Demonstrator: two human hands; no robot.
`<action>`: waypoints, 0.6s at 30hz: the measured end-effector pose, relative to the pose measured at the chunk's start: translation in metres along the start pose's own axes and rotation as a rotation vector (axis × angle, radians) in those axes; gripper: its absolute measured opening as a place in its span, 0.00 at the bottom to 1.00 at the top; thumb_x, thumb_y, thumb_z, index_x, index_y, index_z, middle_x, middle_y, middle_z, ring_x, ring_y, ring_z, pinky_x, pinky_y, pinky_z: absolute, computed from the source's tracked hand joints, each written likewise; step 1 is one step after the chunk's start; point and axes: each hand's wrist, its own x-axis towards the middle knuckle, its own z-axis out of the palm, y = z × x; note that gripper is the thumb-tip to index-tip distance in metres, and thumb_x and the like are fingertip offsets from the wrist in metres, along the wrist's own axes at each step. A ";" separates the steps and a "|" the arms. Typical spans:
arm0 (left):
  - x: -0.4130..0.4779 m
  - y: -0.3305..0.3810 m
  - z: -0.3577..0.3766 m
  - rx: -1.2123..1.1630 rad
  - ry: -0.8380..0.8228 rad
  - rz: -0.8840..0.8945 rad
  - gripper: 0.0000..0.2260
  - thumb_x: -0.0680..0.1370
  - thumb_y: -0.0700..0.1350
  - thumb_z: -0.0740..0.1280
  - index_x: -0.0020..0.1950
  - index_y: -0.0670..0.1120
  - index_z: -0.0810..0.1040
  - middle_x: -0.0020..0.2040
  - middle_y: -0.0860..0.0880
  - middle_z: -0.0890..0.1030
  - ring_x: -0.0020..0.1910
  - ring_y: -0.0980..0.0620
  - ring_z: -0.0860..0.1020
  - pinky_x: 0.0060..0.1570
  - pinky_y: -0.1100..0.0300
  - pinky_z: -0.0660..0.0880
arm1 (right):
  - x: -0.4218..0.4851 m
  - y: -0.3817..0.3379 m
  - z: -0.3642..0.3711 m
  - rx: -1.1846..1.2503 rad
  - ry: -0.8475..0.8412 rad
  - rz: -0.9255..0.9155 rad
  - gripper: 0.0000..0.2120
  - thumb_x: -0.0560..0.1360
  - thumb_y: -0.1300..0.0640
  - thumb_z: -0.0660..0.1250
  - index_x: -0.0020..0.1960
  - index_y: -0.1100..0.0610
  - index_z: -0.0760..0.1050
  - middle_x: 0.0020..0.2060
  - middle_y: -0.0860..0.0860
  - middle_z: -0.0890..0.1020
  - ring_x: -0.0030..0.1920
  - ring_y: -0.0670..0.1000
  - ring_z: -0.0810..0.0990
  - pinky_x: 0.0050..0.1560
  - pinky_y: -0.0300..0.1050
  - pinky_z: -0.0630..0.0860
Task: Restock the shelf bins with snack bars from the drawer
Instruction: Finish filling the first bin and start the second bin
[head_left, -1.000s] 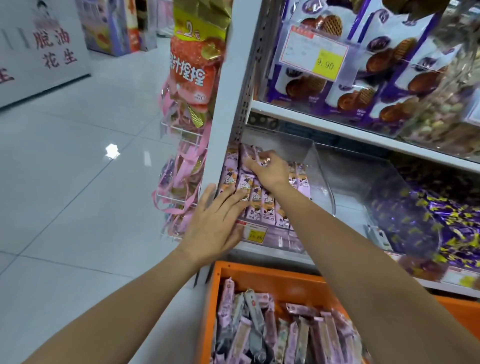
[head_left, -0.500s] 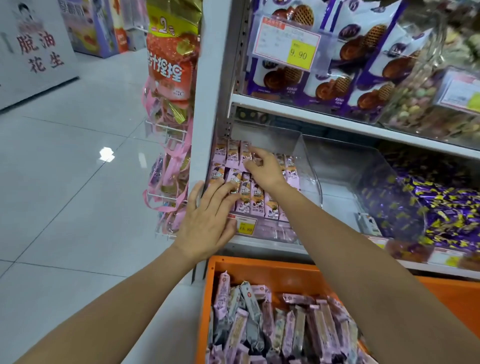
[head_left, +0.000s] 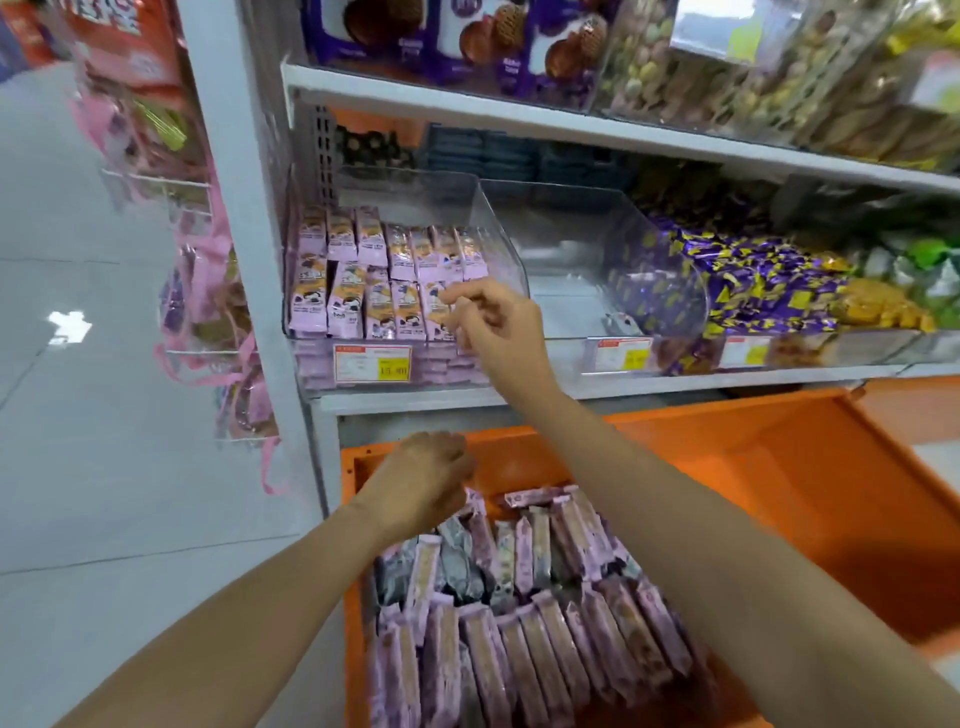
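Pink snack bars (head_left: 363, 291) stand in two rows inside a clear shelf bin (head_left: 501, 228) at the left end of the shelf. My right hand (head_left: 493, 322) hovers at the bin's front right corner, its fingers loosely curled and nothing visible in them. Below, the orange drawer (head_left: 779, 493) is pulled out and packed with more pink bars (head_left: 519, 623). My left hand (head_left: 421, 483) reaches down at the drawer's far left end. Its fingers are hidden behind its back, right over the bars.
A second clear bin (head_left: 597, 249) to the right holds almost nothing. Past it lie purple and yellow candies (head_left: 753, 280). A price tag (head_left: 371, 364) fronts the bar bin. Pink bags (head_left: 208, 291) hang on the shelf's left end. Cookie boxes (head_left: 467, 31) fill the shelf above.
My left hand dropped from the bin's front down into the drawer. My right hand drew back from the bars to the bin's front corner. The view tilted down and right.
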 end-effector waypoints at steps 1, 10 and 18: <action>-0.002 0.006 0.010 -0.031 -0.050 -0.009 0.03 0.67 0.41 0.64 0.38 0.43 0.77 0.35 0.44 0.76 0.32 0.42 0.76 0.28 0.58 0.65 | -0.012 0.005 -0.004 -0.013 0.018 -0.002 0.12 0.78 0.65 0.61 0.45 0.52 0.79 0.36 0.53 0.81 0.33 0.55 0.80 0.34 0.52 0.76; -0.033 0.027 0.070 0.240 -0.585 -0.413 0.22 0.80 0.55 0.57 0.73 0.51 0.66 0.70 0.47 0.69 0.69 0.44 0.66 0.73 0.44 0.51 | -0.132 0.114 -0.014 -0.225 -0.130 0.419 0.09 0.78 0.64 0.64 0.56 0.59 0.79 0.41 0.50 0.80 0.39 0.47 0.77 0.39 0.36 0.73; -0.043 0.027 0.081 0.135 -0.601 -0.499 0.22 0.83 0.53 0.54 0.77 0.51 0.60 0.75 0.46 0.64 0.73 0.44 0.62 0.74 0.45 0.50 | -0.172 0.171 0.031 -0.311 -0.367 0.758 0.18 0.79 0.54 0.66 0.67 0.59 0.71 0.56 0.62 0.80 0.52 0.59 0.79 0.55 0.53 0.76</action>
